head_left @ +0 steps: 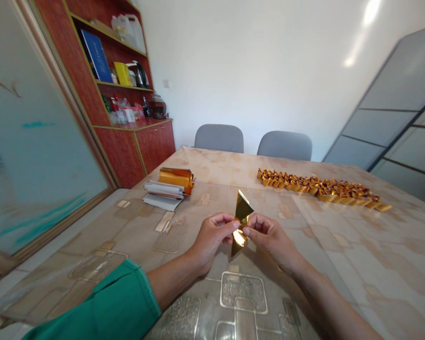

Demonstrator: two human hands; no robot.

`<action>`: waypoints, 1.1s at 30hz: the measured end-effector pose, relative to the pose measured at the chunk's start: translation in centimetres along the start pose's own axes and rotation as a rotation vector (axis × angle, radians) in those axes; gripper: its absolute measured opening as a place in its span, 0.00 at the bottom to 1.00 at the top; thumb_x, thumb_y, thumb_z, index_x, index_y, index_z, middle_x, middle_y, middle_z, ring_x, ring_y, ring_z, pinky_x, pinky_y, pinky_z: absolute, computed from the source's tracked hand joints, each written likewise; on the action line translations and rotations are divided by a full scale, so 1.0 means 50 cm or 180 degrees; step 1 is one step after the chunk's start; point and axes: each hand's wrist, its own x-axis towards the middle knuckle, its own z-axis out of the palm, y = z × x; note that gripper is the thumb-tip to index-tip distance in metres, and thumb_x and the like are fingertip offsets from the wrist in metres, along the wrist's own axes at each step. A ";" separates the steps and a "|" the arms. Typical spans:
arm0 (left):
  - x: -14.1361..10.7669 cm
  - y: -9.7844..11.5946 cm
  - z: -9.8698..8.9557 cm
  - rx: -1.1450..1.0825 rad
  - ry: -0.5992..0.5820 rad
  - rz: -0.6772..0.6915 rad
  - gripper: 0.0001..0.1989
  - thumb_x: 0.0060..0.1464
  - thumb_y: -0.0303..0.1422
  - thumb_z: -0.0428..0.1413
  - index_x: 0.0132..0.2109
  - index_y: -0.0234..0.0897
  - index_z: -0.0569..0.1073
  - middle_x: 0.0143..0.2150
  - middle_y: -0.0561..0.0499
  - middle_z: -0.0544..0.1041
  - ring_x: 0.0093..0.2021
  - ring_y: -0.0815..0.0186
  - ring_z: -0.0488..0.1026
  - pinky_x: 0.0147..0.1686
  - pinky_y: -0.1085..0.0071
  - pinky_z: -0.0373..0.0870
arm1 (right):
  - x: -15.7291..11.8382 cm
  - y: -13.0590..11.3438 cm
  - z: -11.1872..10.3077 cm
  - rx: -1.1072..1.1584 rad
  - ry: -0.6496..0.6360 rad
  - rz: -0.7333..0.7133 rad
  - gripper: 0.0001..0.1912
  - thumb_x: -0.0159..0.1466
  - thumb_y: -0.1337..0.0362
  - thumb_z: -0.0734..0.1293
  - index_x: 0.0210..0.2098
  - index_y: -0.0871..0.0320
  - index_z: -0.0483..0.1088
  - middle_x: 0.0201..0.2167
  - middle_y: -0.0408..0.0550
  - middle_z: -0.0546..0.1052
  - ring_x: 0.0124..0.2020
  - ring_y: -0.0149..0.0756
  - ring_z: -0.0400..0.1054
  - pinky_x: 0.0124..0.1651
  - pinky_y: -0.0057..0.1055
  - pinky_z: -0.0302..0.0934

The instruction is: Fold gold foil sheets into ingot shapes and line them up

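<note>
Both hands hold a folded piece of gold foil paper [242, 218] upright above the table. My left hand [212, 236] pinches its left side between thumb and fingers, and my right hand [269, 237] pinches the right side. The foil shows pointed corners and a bright reflection low down. Farther off lies a long band of several small folded gold foil pieces [320, 190]. To the left, a curled gold foil sheet [177, 178] rests on a stack of white paper [163, 194]. Neither hand touches these.
The table has a patterned beige cover [304, 264]. Two grey chairs [218, 138] stand beyond its far edge. A red wooden cabinet [127, 156] with cluttered shelves stands back left, a glass door [31, 127] at left, and a glazed partition [386, 123] at right.
</note>
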 end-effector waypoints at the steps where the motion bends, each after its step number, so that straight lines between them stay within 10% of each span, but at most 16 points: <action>1: 0.000 0.002 0.000 0.0006 -0.0033 -0.0033 0.13 0.43 0.38 0.67 0.32 0.34 0.76 0.30 0.53 0.74 0.28 0.72 0.68 0.25 0.78 0.61 | -0.001 -0.001 -0.002 -0.0016 -0.0008 -0.0018 0.17 0.57 0.50 0.74 0.28 0.56 0.68 0.24 0.39 0.69 0.25 0.30 0.61 0.30 0.29 0.55; 17: -0.002 0.011 -0.001 0.0033 -0.0299 -0.0281 0.14 0.42 0.37 0.68 0.28 0.33 0.73 0.25 0.55 0.71 0.25 0.72 0.66 0.25 0.75 0.61 | -0.006 -0.020 -0.002 -0.0523 0.0008 -0.0246 0.19 0.63 0.48 0.68 0.26 0.56 0.67 0.22 0.40 0.66 0.26 0.33 0.60 0.30 0.30 0.55; 23: 0.011 0.025 -0.014 -0.0380 -0.0148 -0.0566 0.13 0.40 0.34 0.69 0.31 0.33 0.75 0.26 0.55 0.74 0.26 0.74 0.68 0.27 0.77 0.60 | -0.014 -0.025 -0.019 -0.1027 0.0002 -0.0834 0.10 0.69 0.60 0.63 0.49 0.50 0.68 0.38 0.46 0.74 0.39 0.38 0.67 0.44 0.37 0.62; 33: 0.012 0.025 -0.017 -0.0809 -0.0055 -0.0994 0.08 0.45 0.28 0.67 0.31 0.33 0.75 0.27 0.54 0.77 0.25 0.74 0.72 0.27 0.79 0.66 | -0.011 -0.016 -0.035 -0.2084 -0.0612 -0.1639 0.25 0.63 0.71 0.67 0.57 0.44 0.67 0.49 0.49 0.72 0.50 0.43 0.67 0.51 0.44 0.66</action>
